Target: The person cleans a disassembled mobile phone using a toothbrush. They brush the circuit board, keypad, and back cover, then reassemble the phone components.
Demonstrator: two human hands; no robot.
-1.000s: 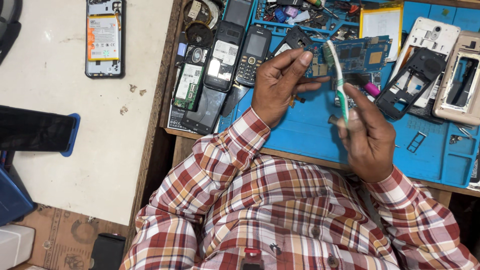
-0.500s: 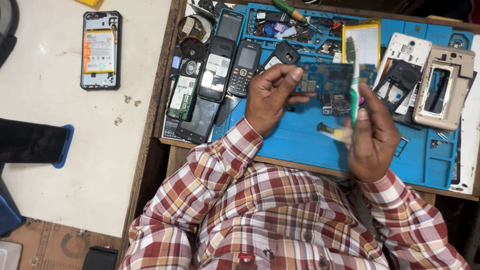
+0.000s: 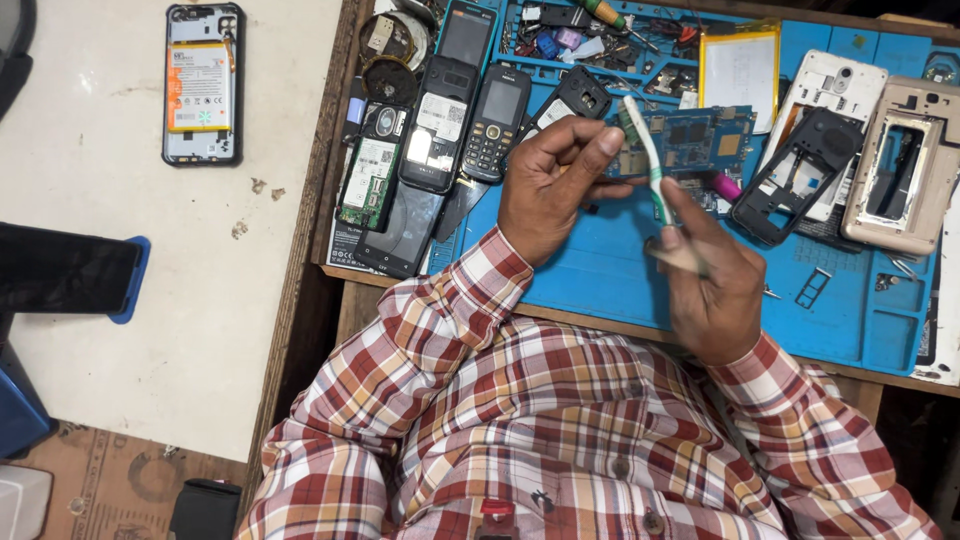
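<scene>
We are holding a blue phone circuit board (image 3: 690, 148) in our left hand (image 3: 545, 190), fingers pinched narrowly on its nine o'clock edge, lifted just above the blue repair mat (image 3: 610, 275). Our right hand (image 3: 715, 285) is closing around the handle of a green-and-white toothbrush (image 3: 650, 170), its bristled head pointing toward twelve o'clock and lying against the board's left part. To brush well, we judge it best to be keeping the strokes light and short, steadying the board by its edge so that no component is being stressed, and working away from the connectors. At three o'clock of the board a black phone frame (image 3: 795, 175) is lying, with a gold phone housing (image 3: 900, 170) beyond it. At nine o'clock several keypad phones (image 3: 495, 120) are resting in a row. Far off at ten o'clock, an opened smartphone with a yellow-labelled battery (image 3: 203, 85) is sitting on the white table (image 3: 120, 290).
</scene>
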